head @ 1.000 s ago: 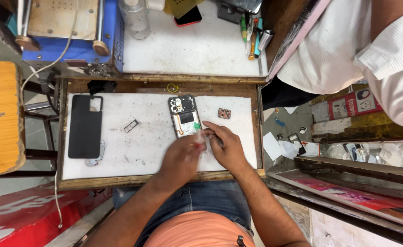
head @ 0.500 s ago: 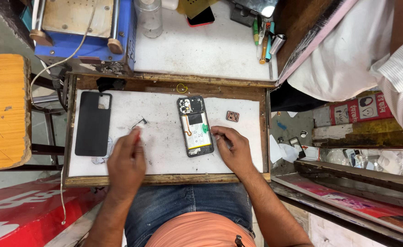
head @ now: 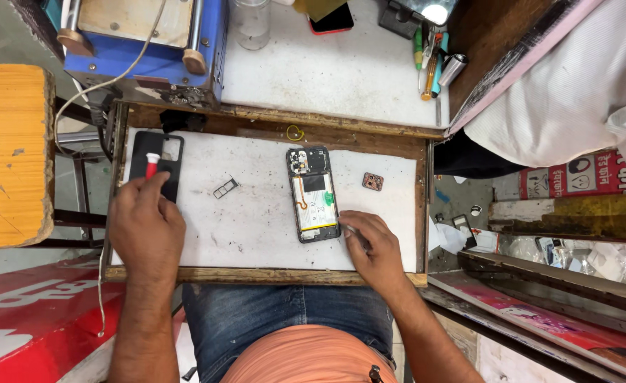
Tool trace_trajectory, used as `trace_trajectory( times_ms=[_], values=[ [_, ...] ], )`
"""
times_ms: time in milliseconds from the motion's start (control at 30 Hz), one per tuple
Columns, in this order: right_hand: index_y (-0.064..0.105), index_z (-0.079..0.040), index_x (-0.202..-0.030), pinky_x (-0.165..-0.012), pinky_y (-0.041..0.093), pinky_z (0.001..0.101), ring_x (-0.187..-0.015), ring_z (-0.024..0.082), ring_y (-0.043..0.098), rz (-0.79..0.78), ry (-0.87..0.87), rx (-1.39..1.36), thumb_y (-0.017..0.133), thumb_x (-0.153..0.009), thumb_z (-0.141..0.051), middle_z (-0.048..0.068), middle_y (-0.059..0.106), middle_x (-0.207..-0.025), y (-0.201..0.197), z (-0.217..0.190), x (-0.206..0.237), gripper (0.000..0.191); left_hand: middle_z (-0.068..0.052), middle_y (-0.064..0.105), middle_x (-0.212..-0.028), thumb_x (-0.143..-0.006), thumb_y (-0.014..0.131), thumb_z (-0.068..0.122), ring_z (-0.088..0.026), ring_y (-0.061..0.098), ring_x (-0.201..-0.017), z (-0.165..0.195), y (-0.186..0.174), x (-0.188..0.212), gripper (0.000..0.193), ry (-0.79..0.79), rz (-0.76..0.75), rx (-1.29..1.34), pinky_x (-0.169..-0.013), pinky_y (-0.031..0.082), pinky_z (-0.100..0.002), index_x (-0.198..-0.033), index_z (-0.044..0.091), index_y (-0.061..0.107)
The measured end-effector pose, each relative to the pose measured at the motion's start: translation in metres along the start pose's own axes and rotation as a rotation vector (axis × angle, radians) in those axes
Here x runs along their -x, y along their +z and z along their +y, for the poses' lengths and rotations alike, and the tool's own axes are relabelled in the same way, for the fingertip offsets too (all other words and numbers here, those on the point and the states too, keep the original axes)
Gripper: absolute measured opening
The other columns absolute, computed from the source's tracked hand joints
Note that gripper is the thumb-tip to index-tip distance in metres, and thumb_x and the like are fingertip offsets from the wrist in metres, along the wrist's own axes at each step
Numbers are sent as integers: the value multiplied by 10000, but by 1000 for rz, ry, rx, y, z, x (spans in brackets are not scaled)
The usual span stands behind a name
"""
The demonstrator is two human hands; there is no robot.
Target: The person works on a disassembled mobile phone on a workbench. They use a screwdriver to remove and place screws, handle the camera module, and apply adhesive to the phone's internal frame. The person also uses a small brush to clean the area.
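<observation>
An opened phone point(head: 313, 193) lies back-up on the white work surface point(head: 256, 220), its battery and circuit board exposed. My right hand point(head: 370, 248) rests at its lower right corner, fingers curled on a thin tool. My left hand point(head: 145, 227) is at the left end of the surface, closed around a small tube with a red and white tip point(head: 152, 164). Under that hand lies the black back cover point(head: 158, 162). A metal card tray point(head: 225, 188) lies between cover and phone. A small brown camera ring point(head: 373, 181) sits right of the phone.
A blue machine point(head: 143, 35) stands at the back left, with a clear bottle point(head: 251, 21) beside it. Pens and tools point(head: 432, 57) lie at the back right. A person in white point(head: 575, 85) is at the right. An orange stool point(head: 8, 156) is at the left.
My left hand has moved from the phone across to the far left and picked up the red-tipped tube over the black cover. My right hand stays beside the phone.
</observation>
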State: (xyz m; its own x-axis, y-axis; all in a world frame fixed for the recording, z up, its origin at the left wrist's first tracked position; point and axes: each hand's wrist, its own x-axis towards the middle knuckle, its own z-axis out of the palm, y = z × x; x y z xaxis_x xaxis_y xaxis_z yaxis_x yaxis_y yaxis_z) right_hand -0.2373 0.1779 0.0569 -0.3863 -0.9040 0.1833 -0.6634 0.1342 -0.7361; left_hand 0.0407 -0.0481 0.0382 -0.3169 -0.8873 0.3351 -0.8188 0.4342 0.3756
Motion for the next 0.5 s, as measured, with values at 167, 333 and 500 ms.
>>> trace_trajectory(
  times_ms=[167,333,500],
  values=[
    [722,-80,-1175,-917,596,324,-1171,232,690,-12,132,-83,652,-924,-16,111,728,-1247,1,0,1,268,-154,674,-1218,-888,756,83,-338,633,-1069,6,-6,-3,328,56,-79,-60,-864,553,-432,-1215,102,756],
    [726,-85,-1167,-928,602,318,-1178,229,692,-19,147,-137,657,-946,-24,109,721,-1259,0,7,3,239,-133,696,-1173,-952,780,79,-331,639,-1074,20,-14,-20,261,113,59,95,-931,532,-454,-1210,76,738],
    [733,-77,-1159,-955,594,317,-1168,224,701,-20,150,-153,644,-969,-39,124,723,-1246,1,13,4,214,-87,724,-1128,-1030,784,39,-271,677,-1011,31,-15,-66,193,74,148,259,-923,534,-412,-1213,62,729]
  ],
)
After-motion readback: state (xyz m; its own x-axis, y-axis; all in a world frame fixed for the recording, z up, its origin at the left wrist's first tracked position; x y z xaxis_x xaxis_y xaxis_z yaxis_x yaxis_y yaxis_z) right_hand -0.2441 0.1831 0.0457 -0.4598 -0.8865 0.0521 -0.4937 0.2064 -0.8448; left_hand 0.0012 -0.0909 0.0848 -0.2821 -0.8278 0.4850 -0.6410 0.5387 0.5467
